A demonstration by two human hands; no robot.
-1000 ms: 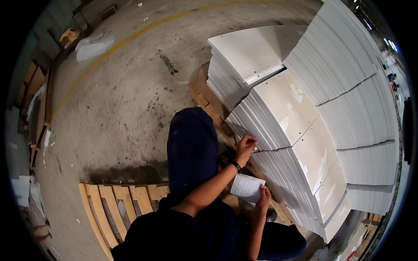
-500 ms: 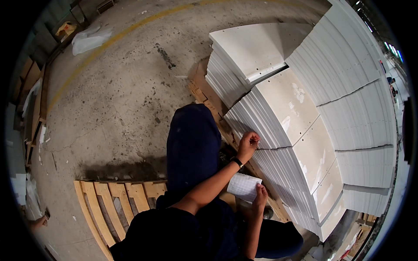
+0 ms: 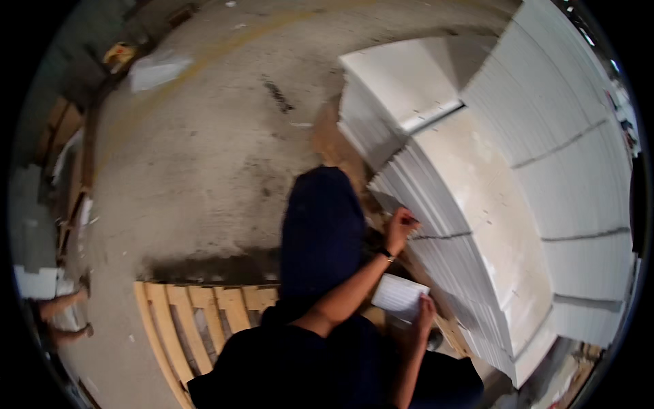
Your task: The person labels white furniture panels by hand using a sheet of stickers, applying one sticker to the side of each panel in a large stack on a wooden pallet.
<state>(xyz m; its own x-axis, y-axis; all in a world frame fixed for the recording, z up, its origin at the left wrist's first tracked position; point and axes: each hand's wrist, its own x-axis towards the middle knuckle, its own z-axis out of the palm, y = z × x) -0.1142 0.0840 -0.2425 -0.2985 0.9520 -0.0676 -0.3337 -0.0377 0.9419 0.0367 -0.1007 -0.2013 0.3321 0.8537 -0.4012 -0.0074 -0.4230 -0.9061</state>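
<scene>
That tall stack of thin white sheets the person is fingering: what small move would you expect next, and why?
Probably sliding the left hand a little further down the edges of the tall stack of thin white sheets, as if counting them. Its fingertips rest on the layered side of the stack, while the right hand holds a small white lined paper slip beside it, seemingly for checking against. That is only a guess.

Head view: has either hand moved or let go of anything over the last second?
Hardly. The left hand still touches the edge of the stacked white sheets, perhaps slightly lower on it. The right hand still holds the white paper. Nothing was released. The wooden pallet stayed put.
</scene>
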